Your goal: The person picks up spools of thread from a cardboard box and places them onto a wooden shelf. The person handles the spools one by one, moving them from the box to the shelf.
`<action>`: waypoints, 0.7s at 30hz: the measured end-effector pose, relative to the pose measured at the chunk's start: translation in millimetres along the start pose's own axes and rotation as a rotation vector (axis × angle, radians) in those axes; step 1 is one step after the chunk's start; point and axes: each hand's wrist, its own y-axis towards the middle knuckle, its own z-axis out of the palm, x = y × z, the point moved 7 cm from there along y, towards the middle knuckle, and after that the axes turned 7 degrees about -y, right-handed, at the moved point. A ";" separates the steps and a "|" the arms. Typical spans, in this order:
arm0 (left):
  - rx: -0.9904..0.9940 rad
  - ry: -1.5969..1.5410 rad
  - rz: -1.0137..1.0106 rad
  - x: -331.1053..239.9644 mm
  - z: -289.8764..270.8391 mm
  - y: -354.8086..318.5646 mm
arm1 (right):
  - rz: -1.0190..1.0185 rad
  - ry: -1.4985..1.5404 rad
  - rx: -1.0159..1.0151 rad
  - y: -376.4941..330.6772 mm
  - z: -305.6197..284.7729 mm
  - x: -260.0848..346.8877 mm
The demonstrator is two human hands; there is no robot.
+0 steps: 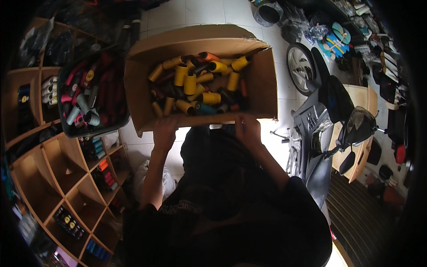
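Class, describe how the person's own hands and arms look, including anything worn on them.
The left hand and right hand have no gloves, and the forearms are uncovered. The upper arms disappear into the dark, short sleeves of a black-looking top with pale lettering on it. Any ring would be too small to tell.

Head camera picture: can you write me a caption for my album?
Left hand and right hand hold a cardboard box of mostly yellow thread spools, beside a dark bin.
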 end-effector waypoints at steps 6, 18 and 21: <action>-0.053 0.014 0.068 7.9 8.1 -6.0 | 0.244 -0.510 0.699 43.0 105.3 -47.0; 0.023 -0.086 -0.135 9.9 -11.7 0.1 | -0.843 -0.529 0.897 49.8 292.0 40.0; 0.116 -0.192 -0.204 12.9 -21.2 6.9 | -0.857 -0.490 0.806 51.3 285.3 14.3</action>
